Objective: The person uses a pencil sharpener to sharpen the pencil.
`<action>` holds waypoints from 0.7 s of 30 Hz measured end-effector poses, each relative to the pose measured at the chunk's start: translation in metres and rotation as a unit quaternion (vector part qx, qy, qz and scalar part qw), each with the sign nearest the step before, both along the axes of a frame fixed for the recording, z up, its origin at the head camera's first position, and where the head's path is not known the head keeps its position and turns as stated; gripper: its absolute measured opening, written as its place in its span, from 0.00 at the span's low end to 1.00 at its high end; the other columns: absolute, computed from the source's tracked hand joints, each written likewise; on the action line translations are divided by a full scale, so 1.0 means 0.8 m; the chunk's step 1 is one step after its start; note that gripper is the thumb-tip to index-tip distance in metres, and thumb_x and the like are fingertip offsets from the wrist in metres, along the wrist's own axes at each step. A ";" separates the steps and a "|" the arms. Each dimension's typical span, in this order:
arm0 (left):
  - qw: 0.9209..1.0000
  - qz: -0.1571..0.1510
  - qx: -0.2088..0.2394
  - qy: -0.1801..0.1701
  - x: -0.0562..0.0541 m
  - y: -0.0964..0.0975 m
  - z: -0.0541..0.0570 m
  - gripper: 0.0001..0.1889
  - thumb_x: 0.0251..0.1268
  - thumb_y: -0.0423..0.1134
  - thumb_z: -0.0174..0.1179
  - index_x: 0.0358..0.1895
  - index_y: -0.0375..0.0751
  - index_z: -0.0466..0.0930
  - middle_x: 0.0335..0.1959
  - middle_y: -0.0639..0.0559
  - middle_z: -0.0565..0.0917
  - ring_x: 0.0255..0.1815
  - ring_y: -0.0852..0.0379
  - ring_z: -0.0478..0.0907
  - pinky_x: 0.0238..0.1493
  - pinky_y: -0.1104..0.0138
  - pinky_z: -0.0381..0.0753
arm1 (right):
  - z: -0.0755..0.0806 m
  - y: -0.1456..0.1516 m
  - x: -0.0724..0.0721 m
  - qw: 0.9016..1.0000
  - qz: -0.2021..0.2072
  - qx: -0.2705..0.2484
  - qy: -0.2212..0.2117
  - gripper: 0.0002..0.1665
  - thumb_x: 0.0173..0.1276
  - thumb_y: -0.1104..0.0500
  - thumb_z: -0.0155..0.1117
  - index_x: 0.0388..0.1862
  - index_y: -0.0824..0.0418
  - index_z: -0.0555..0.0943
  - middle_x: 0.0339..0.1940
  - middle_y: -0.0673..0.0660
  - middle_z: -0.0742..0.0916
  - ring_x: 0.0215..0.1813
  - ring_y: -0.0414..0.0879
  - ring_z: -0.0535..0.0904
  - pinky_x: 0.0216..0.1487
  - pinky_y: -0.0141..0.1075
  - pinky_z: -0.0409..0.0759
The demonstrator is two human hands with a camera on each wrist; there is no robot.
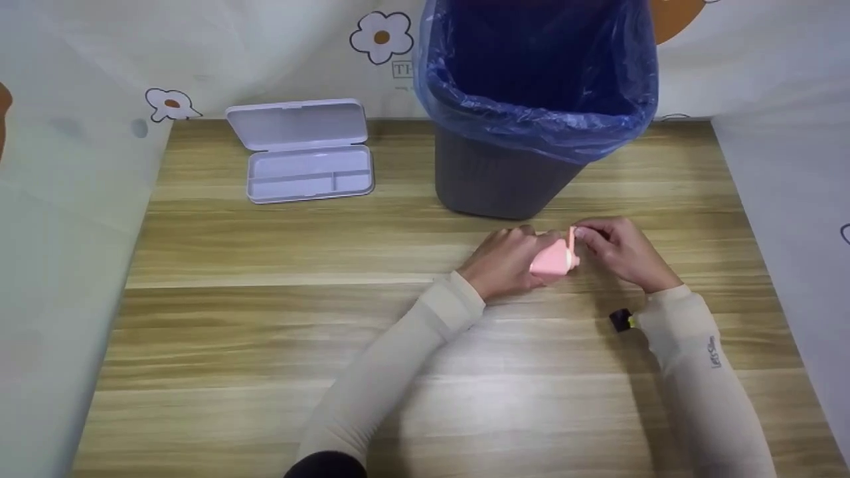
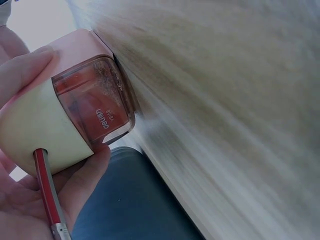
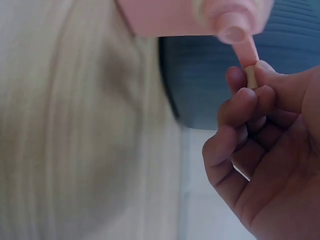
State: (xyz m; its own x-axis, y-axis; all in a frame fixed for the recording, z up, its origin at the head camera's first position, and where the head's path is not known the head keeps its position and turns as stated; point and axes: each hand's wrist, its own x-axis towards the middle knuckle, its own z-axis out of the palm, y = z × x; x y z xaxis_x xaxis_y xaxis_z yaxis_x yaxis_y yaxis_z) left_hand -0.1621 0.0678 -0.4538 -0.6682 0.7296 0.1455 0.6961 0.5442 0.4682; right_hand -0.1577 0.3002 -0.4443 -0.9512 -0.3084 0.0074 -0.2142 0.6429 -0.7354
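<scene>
A pink and cream crank pencil sharpener (image 1: 551, 259) is held in my left hand (image 1: 506, 264), in front of the bin. In the left wrist view, a red and grey pencil (image 2: 46, 187) sticks out of the hole in its cream face (image 2: 37, 130). Its clear drawer (image 2: 95, 100) has shavings inside. My right hand (image 1: 625, 253) pinches the cream knob (image 3: 251, 77) at the end of the pink crank (image 3: 246, 51) between thumb and fingers. From the head view the pencil is hidden behind the left hand.
A grey bin (image 1: 495, 176) with a blue liner (image 1: 538, 133) stands behind the hands at the table's back. To its left lies an opened pale lilac pencil case (image 1: 292, 188) with divided compartments. Patterned sheeting (image 1: 285, 46) walls the wooden table (image 1: 265, 345).
</scene>
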 end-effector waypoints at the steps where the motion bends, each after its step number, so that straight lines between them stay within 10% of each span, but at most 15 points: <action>1: 1.000 -0.001 -0.001 0.000 0.000 0.000 0.000 0.32 0.61 0.56 0.68 0.66 0.48 0.75 0.38 0.49 0.83 0.35 0.56 0.77 0.32 0.64 0.75 | -0.004 0.000 -0.002 1.000 0.004 -0.001 0.000 0.12 0.75 0.63 0.58 0.43 0.67 0.87 0.20 0.56 0.78 0.22 0.36 0.68 0.24 0.28 0.66; 21: 1.000 0.003 -0.006 0.014 0.000 0.000 0.000 0.31 0.59 0.53 0.70 0.65 0.47 0.76 0.39 0.48 0.84 0.35 0.53 0.80 0.35 0.61 0.78 | -0.041 -0.001 0.008 0.998 0.048 0.013 -0.042 0.13 0.70 0.74 0.57 0.34 0.66 0.87 0.29 0.55 0.85 0.31 0.38 0.75 0.35 0.25 0.72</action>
